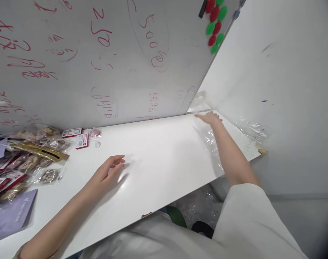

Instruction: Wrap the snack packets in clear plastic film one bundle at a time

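Observation:
My left hand (112, 168) hovers low over the white table (155, 158), its fingers loosely bent and apart, with nothing held. My right hand (210, 118) is stretched out to the table's far right end, near the lower corner of the whiteboard (177, 64). Its thumb points away from the other fingers, and no object shows in it. Clear plastic bags (211, 140) lie beside and beneath my right forearm. Left of my left hand are a small whitish piece (97, 144) and a pink item in a clear bag (94, 133).
A pile of bagged items, with a gold packet (41, 150) and a purple pouch (14, 216), covers the table's left end. Red-edged cards (82, 141) lie by the whiteboard. More clear bags (251, 129) sit against the right wall. Red and green magnets (214, 27) hold to the board.

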{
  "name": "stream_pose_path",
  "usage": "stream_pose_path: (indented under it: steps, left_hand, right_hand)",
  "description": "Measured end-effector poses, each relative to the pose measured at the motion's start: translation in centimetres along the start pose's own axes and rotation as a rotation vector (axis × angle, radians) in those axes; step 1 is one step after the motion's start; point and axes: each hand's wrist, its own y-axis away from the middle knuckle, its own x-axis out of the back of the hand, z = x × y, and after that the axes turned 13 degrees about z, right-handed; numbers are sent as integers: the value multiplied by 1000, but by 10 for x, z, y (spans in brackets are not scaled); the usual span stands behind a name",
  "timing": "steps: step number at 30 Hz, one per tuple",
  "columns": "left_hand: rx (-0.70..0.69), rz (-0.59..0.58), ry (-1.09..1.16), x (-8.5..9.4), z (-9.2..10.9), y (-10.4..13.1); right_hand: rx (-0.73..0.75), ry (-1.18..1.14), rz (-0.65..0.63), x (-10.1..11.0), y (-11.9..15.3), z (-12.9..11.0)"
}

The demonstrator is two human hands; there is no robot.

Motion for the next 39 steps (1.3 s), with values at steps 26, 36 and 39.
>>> stream_pose_path:
  steps: [26, 36, 39]
  left_hand:
    - [257, 294, 976, 38, -1, -8]
    - [446, 194, 962, 38, -2, -11]
    - [539, 195, 812, 44, -9, -16]
  right_hand:
    - [929, -1055, -323, -13, 237, -123]
    - [302, -1434, -1072, -18, 233, -160]
    - [125, -1519, -845, -8, 220, -160]
